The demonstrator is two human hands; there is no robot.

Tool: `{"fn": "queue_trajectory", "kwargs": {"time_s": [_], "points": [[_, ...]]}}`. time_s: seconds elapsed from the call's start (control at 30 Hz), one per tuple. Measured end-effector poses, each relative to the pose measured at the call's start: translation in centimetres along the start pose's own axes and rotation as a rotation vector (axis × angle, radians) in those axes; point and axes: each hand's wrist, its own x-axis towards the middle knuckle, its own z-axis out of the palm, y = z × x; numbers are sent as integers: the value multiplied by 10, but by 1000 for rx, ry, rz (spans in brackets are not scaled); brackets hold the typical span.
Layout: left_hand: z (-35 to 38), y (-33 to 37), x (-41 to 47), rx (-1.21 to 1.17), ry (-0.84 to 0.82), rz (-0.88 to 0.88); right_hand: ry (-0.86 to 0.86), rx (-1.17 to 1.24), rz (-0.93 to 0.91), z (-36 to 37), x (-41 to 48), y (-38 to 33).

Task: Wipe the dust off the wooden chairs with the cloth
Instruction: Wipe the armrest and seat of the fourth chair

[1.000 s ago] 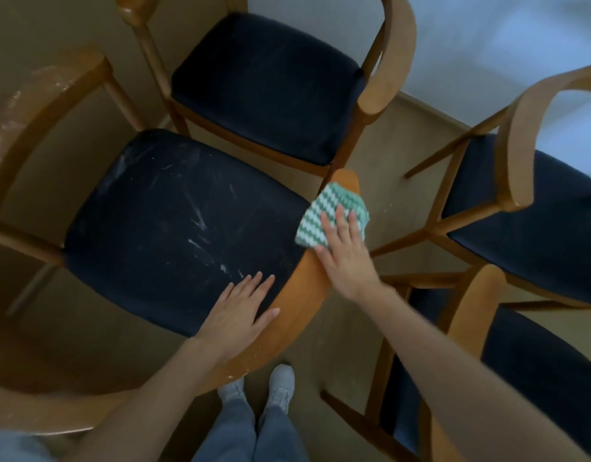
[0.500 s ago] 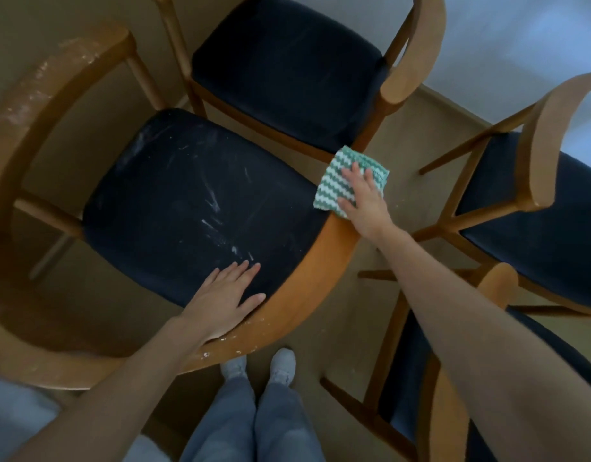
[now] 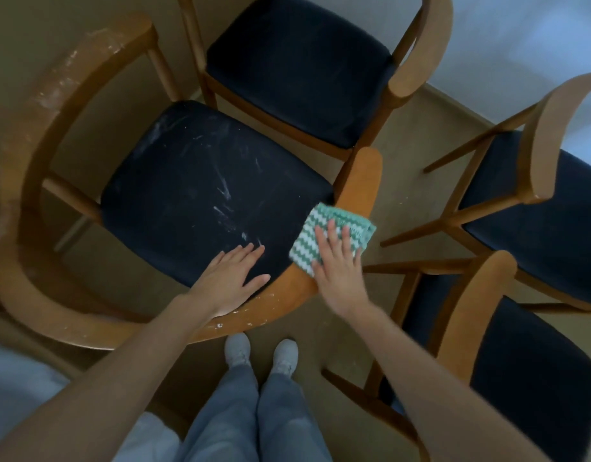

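Note:
A wooden chair (image 3: 47,135) with a curved backrest and a dark blue seat streaked with white dust stands right below me. A green-and-white zigzag cloth (image 3: 324,235) lies over the right arm of its backrest. My right hand (image 3: 337,271) presses flat on the cloth with straight fingers. My left hand (image 3: 230,281) rests flat, fingers spread, on the seat's near edge and the backrest rail. White dust specks show on the rail near my left wrist and along the left arm of the backrest.
Three more wooden chairs with dark seats crowd around: one behind (image 3: 297,65), one at the right (image 3: 547,138), one at the near right (image 3: 481,328). My feet (image 3: 260,353) stand on the beige floor just behind the dusty chair.
My right hand has slid the cloth back along the backrest arm from its far tip toward me. My left hand has stayed on the seat edge.

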Motion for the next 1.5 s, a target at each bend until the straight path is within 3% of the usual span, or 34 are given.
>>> {"fn": "queue_trajectory", "kwargs": {"time_s": [0.2, 0.43, 0.67, 0.97, 1.13, 1.27, 1.5], "points": [[5, -4, -10, -9, 10, -7, -50, 69, -75, 37, -47, -21], [6, -3, -18, -31, 33, -33, 58, 2, -18, -20, 30, 21], [6, -2, -20, -52, 57, -55, 41, 3, 98, -75, 109, 45], [-1, -5, -26, -179, 105, -60, 132, 30, -9, 11, 3, 2], [-3, -15, -17, -129, 50, 4, 65, 133, -32, 74, -65, -58], [-12, -27, -10, -87, -24, 80, 64, 146, -6, 75, -68, -61], [-38, -62, -11, -6, -100, 231, 214, 245, 265, 49, -29, -59]]}}
